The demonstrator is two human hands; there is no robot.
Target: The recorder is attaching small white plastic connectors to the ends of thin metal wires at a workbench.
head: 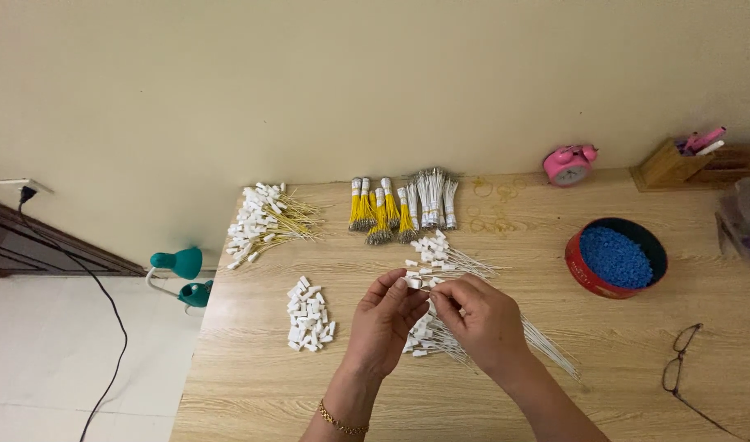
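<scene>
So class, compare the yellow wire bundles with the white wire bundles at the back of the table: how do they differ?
The yellow bundles have yellow wires; the white bundles have white or grey wires. The yellow bundles stand left, the white bundles right. There look to be more yellow bundles than white ones. Both are tied bunches lying side by side near the wall, well beyond the left hand and right hand.

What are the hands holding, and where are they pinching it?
The left hand pinches a small white cap in its fingertips. The right hand pinches a thin white wire near its end, right beside the cap.
</scene>
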